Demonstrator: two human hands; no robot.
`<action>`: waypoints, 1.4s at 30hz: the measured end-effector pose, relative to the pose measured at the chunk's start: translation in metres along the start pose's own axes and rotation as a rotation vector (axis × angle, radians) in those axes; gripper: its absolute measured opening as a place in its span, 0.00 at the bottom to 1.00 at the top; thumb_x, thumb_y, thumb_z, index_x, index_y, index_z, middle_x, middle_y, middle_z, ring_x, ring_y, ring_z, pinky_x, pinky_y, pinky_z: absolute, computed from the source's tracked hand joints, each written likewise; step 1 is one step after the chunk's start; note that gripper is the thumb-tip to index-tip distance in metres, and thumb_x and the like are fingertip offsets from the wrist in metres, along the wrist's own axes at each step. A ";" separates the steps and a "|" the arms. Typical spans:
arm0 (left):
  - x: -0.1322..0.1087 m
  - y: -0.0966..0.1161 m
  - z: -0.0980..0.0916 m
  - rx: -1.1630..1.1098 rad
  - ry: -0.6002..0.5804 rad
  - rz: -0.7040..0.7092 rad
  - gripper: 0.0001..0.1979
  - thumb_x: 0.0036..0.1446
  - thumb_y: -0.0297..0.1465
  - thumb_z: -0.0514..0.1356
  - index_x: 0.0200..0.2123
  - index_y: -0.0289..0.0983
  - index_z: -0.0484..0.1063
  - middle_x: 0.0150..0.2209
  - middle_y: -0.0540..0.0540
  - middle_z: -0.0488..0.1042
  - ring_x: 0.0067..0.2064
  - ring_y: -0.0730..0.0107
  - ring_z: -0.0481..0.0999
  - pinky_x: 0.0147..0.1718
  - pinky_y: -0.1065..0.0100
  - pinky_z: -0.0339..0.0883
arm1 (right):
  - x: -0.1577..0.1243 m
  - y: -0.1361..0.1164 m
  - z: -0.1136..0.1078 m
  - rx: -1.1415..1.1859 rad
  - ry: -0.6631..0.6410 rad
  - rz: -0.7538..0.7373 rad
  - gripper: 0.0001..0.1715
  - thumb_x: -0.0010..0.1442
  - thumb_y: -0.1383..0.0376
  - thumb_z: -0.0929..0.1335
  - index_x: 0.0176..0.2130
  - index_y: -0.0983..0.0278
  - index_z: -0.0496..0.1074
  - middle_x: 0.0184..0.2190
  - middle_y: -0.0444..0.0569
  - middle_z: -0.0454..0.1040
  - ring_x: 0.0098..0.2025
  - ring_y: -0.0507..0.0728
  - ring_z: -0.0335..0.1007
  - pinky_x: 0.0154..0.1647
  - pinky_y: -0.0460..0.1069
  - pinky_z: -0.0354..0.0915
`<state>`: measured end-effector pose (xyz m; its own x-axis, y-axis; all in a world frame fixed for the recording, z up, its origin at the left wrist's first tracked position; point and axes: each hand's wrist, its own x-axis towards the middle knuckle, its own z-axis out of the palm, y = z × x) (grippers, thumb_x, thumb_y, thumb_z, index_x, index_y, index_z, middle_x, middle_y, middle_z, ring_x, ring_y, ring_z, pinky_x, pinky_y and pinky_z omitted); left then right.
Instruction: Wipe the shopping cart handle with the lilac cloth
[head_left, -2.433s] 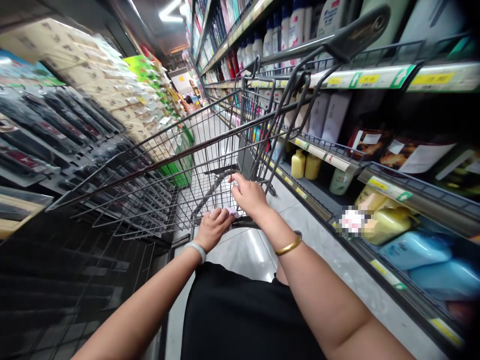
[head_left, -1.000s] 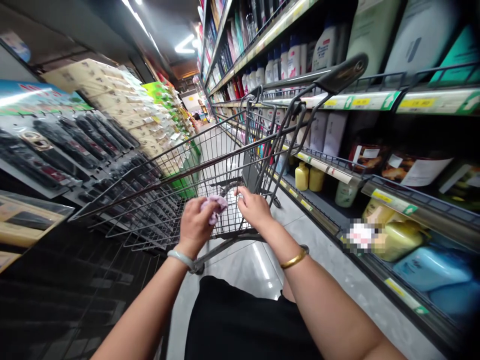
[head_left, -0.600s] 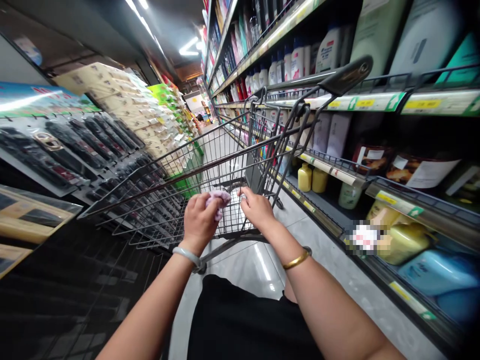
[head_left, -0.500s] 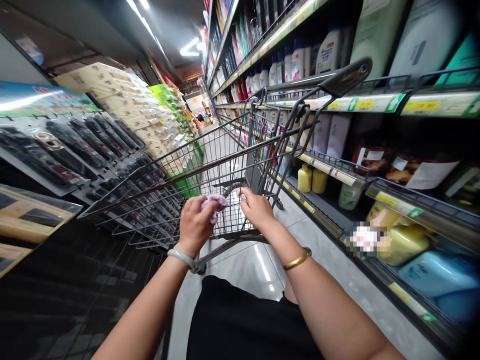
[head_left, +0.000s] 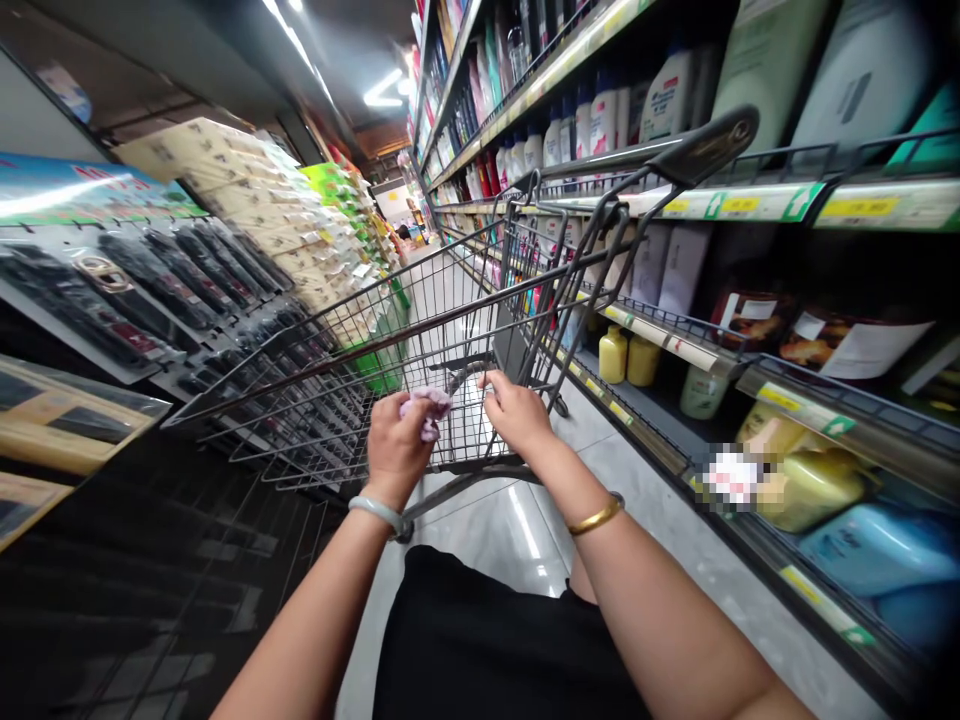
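Note:
My left hand [head_left: 395, 442] is closed around a crumpled pale purple cloth [head_left: 427, 412], which bulges out past the thumb. To its right, my right hand [head_left: 517, 412] has its fingers curled in a pinch. A thin dark curved strand [head_left: 466, 372] runs up to those fingertips; whether they grip it is too small to tell. Both hands are in front of a dark wire shopping cart [head_left: 450, 318], which stands sideways with its handle to the right. Something white shows through the wires between the hands.
Shelves [head_left: 675, 345] of shampoo and wash bottles line the right side. On the left hang packaged belts [head_left: 142, 270], with stacked tissue packs [head_left: 247, 215] behind them. Shiny grey floor tiles [head_left: 517, 530] lie under the cart.
My left hand has shifted slightly right and the cloth slightly left, so they sit closer together. The right hand stays almost in place. The whole view has moved a little.

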<state>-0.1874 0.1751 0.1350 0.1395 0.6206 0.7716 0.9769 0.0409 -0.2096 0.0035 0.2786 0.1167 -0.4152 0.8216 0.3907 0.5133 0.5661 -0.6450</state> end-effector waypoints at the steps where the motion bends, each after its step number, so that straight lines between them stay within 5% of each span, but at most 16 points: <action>1: 0.005 -0.003 -0.005 -0.013 0.038 -0.015 0.12 0.53 0.27 0.66 0.42 0.40 0.78 0.46 0.38 0.71 0.47 0.52 0.69 0.46 0.55 0.67 | 0.000 0.000 0.000 0.000 -0.002 -0.002 0.20 0.66 0.64 0.59 0.53 0.54 0.71 0.32 0.44 0.80 0.32 0.57 0.73 0.32 0.48 0.49; 4: 0.031 -0.008 -0.021 -0.037 0.165 -0.074 0.14 0.52 0.30 0.68 0.44 0.41 0.78 0.48 0.38 0.71 0.50 0.50 0.69 0.50 0.52 0.66 | 0.000 0.001 -0.001 0.000 -0.001 -0.005 0.20 0.65 0.64 0.60 0.53 0.54 0.72 0.31 0.44 0.80 0.31 0.56 0.72 0.32 0.48 0.49; 7: 0.044 0.000 -0.022 -0.051 0.156 -0.098 0.17 0.50 0.28 0.68 0.45 0.41 0.78 0.48 0.38 0.71 0.50 0.50 0.68 0.52 0.51 0.65 | 0.001 0.002 -0.001 -0.008 0.019 0.000 0.19 0.64 0.63 0.60 0.51 0.54 0.73 0.29 0.43 0.78 0.30 0.56 0.70 0.31 0.48 0.48; 14: 0.006 0.020 0.006 -0.116 -0.036 -0.207 0.19 0.47 0.24 0.66 0.44 0.40 0.78 0.48 0.39 0.71 0.49 0.51 0.68 0.49 0.54 0.66 | 0.012 0.011 -0.007 0.098 0.060 0.054 0.16 0.60 0.62 0.62 0.45 0.55 0.75 0.22 0.40 0.72 0.26 0.54 0.64 0.31 0.47 0.49; 22: 0.053 0.016 0.000 -0.030 0.387 -0.282 0.15 0.54 0.30 0.66 0.46 0.42 0.75 0.50 0.39 0.69 0.52 0.52 0.68 0.53 0.51 0.64 | 0.025 0.038 -0.012 0.215 0.103 0.113 0.15 0.58 0.61 0.62 0.42 0.57 0.74 0.19 0.38 0.67 0.24 0.53 0.63 0.31 0.46 0.53; 28: 0.023 0.045 0.033 -0.081 0.219 -0.287 0.14 0.52 0.24 0.65 0.43 0.40 0.77 0.48 0.38 0.70 0.51 0.51 0.68 0.52 0.52 0.65 | 0.027 0.046 -0.014 0.230 0.150 0.138 0.16 0.58 0.63 0.60 0.43 0.57 0.72 0.19 0.37 0.65 0.25 0.54 0.65 0.32 0.45 0.55; 36: 0.043 0.051 0.022 -0.164 0.352 -0.346 0.14 0.53 0.29 0.67 0.44 0.41 0.75 0.49 0.40 0.69 0.51 0.52 0.70 0.53 0.51 0.65 | 0.021 0.050 -0.008 0.281 0.260 0.203 0.18 0.62 0.62 0.60 0.50 0.57 0.69 0.24 0.39 0.71 0.28 0.54 0.68 0.34 0.46 0.59; 40: 0.034 0.064 0.030 -0.191 0.228 -0.327 0.14 0.57 0.28 0.66 0.47 0.40 0.76 0.51 0.37 0.69 0.53 0.50 0.69 0.53 0.51 0.65 | 0.006 0.032 0.001 0.351 0.459 0.264 0.21 0.66 0.56 0.60 0.56 0.61 0.62 0.34 0.46 0.76 0.33 0.55 0.72 0.36 0.48 0.63; 42: 0.028 0.069 0.033 -0.227 0.188 -0.373 0.14 0.59 0.30 0.65 0.49 0.39 0.76 0.51 0.36 0.69 0.54 0.50 0.68 0.54 0.52 0.65 | -0.002 0.019 0.010 0.394 0.401 0.261 0.21 0.68 0.50 0.58 0.51 0.60 0.65 0.35 0.47 0.75 0.34 0.56 0.73 0.36 0.49 0.65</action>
<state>-0.1211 0.2209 0.1219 -0.2213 0.4427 0.8689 0.9736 0.0494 0.2228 0.0066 0.2866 0.0975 0.0401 0.9342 0.3544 0.2122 0.3387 -0.9167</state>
